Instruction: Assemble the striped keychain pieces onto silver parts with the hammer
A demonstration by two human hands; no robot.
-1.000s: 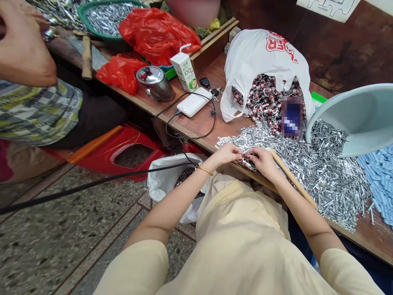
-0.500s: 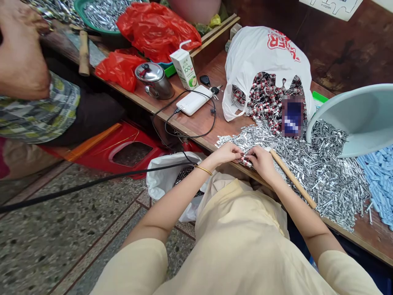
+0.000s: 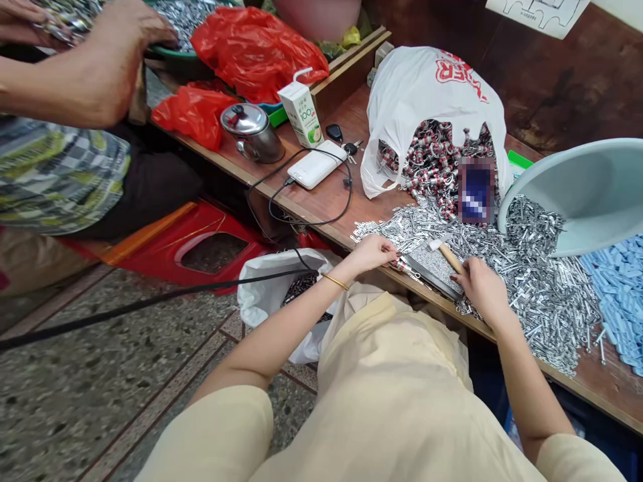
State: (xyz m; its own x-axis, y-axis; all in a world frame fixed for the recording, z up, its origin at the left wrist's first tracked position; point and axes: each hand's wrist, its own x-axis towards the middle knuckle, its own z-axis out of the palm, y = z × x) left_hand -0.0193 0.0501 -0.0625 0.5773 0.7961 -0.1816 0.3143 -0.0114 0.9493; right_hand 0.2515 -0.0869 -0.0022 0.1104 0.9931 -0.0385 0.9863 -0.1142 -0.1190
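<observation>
While the head cam looks down at the counter, the left hand sits at the near edge w/ fingers pinched shut on a small red-and-silver metal piece, which lies right at the front left corner of a flat grey block. Right hand is curled round the wooden handle of a small hammer, fingers closed tight on it; hammer head rests over the grey block, just right of the piece. Can't tell if it's actually touching the block.

All around that is a big pile of silver metal bits spread over the counter, touching the block on the far side and the right. Behind it, a white plastic bag stands open, full of red-and-silver parts. A pale blue-grey basin is tipped on its side at the right, w/ light blue plastic pieces beside it near the frame edge.

Further left on the counter: white power bank w/ black cable, keys, juice carton, small steel pot, red bags.

Top left, another person's hand and checked sleeve, reaching toward a green basin of metal bits. Below the counter edge, a white bag on the floor by the left forearm.
</observation>
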